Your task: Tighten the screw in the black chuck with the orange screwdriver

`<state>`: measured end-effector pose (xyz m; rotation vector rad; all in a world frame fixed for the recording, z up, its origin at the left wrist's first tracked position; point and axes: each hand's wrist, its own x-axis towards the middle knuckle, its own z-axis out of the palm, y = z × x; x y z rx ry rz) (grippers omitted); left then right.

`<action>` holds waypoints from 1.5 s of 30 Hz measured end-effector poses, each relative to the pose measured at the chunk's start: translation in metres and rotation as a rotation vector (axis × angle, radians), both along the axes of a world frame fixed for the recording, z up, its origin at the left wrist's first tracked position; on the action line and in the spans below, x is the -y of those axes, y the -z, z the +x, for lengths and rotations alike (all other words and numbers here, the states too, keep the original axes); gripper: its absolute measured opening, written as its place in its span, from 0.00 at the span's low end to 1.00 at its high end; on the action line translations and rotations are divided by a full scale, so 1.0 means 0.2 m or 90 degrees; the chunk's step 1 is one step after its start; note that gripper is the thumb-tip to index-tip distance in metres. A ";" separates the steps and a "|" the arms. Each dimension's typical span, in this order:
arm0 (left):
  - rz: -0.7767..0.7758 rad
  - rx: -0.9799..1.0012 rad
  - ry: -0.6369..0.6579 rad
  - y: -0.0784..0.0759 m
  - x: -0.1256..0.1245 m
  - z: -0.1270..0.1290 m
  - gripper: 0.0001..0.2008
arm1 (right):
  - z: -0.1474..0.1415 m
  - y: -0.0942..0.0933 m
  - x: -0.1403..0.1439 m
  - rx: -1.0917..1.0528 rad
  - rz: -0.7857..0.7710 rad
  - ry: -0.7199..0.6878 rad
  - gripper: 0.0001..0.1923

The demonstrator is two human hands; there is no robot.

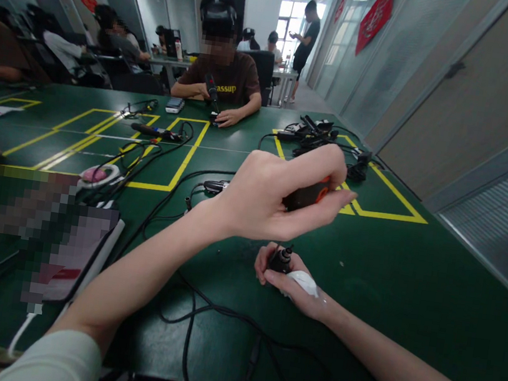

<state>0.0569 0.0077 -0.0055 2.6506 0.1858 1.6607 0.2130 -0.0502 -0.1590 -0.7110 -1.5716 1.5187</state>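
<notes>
My left hand [255, 197] grips black-orange tool [305, 196] above black part [281, 260] held in right hand [295, 293]. Probably tool-to-part step; next needs steady alignment.

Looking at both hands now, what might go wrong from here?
The left hand grips a black-and-orange tool above the black part in the right hand; a slip might jab that lower hand. Only the right hand seems to steady the part, so it could twist loose. Loose black cables on the table might snag a forearm.
</notes>
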 end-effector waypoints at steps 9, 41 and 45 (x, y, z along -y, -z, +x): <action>0.014 -0.028 0.019 -0.01 0.00 -0.02 0.09 | 0.00 -0.03 0.00 0.008 0.004 -0.008 0.22; -0.012 -0.006 0.043 -0.01 0.01 0.00 0.08 | 0.00 -0.02 0.00 0.009 0.009 -0.008 0.23; -0.008 0.002 0.021 -0.01 0.02 0.00 0.06 | 0.00 -0.01 0.00 -0.002 0.004 -0.004 0.23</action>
